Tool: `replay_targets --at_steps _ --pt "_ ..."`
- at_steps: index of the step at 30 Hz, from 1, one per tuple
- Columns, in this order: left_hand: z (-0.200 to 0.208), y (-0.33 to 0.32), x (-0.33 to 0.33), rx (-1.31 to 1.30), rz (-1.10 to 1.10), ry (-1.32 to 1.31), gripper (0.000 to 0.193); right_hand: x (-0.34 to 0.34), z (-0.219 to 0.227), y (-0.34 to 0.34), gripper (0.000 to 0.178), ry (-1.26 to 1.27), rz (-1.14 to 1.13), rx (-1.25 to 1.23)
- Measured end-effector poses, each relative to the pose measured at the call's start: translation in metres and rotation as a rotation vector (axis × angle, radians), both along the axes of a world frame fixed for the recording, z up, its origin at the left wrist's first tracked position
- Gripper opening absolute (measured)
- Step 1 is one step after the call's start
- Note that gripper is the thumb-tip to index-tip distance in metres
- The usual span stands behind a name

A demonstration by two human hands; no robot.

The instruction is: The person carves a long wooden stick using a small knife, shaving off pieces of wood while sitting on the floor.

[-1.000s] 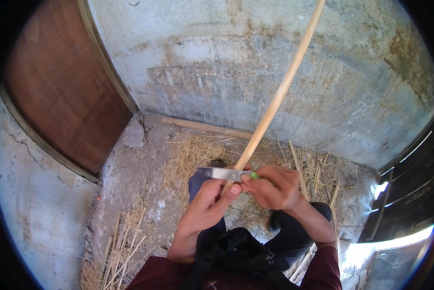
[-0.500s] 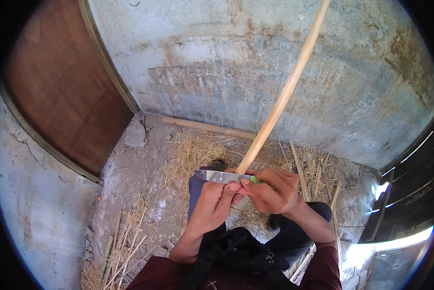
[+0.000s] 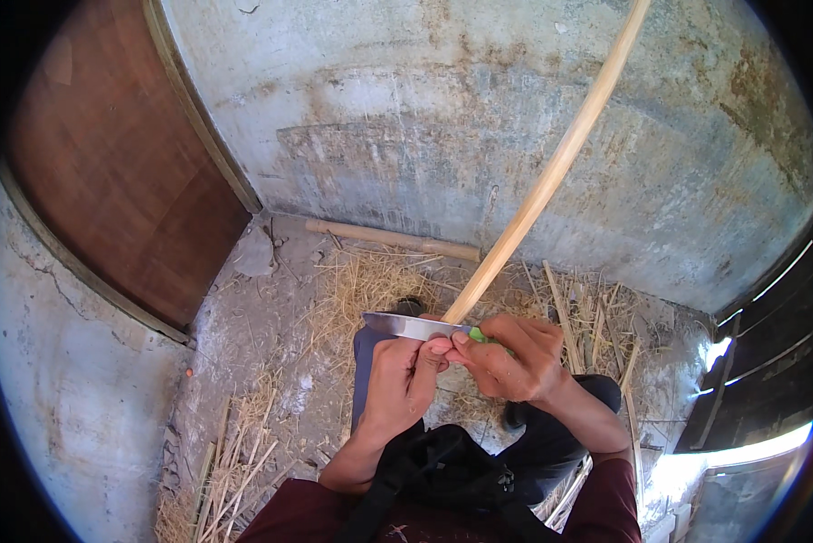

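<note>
My right hand (image 3: 519, 359) is closed around the green handle of a knife (image 3: 415, 327); the broad metal blade points left. From the blade, a long pale strip of wood or bamboo (image 3: 551, 176) rises away toward the upper right, its near end hidden behind blade and fingers. Closed at that end is my left hand (image 3: 402, 376), its thumb meeting the right thumb just below the blade. A small pink piece (image 3: 456, 351), perhaps cloth or a finger wrap, shows between the thumbs. The blade crosses the strip close to its near end.
A bamboo pole (image 3: 393, 237) lies along the foot of the stained wall (image 3: 406, 136). Shavings (image 3: 370, 285) and split strips (image 3: 234, 462) litter the floor on both sides. A brown door (image 3: 117, 154) stands at left, dark slats (image 3: 759, 353) at right. My bent knees flank the hands.
The far end of the strip has swung to the right. The knife blade tilts slightly differently, and both hands stay nearly in place.
</note>
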State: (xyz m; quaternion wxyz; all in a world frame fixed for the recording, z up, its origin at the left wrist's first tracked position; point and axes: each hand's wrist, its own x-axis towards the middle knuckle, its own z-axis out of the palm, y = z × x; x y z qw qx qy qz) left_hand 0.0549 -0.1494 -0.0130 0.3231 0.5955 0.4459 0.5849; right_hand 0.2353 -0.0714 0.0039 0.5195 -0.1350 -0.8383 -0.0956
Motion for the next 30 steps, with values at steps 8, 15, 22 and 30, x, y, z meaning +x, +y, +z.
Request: replay_targets --at_steps 8,15,22,30 --pt "-0.003 0.0 0.003 -0.031 0.075 0.027 0.03 -0.002 -0.004 0.002 0.021 0.003 -0.059 0.047" --pt "-0.005 0.004 0.003 -0.015 0.13 0.076 0.033 0.0 0.003 0.002 0.021 -0.008 -0.069 0.042" --pt "0.006 0.003 0.006 0.074 0.076 0.055 0.042 -0.001 0.0 0.005 0.023 0.006 -0.008 0.003" --pt "-0.01 0.005 0.002 0.081 0.135 0.06 0.023 0.0 -0.001 0.004 0.026 -0.007 -0.034 0.063"
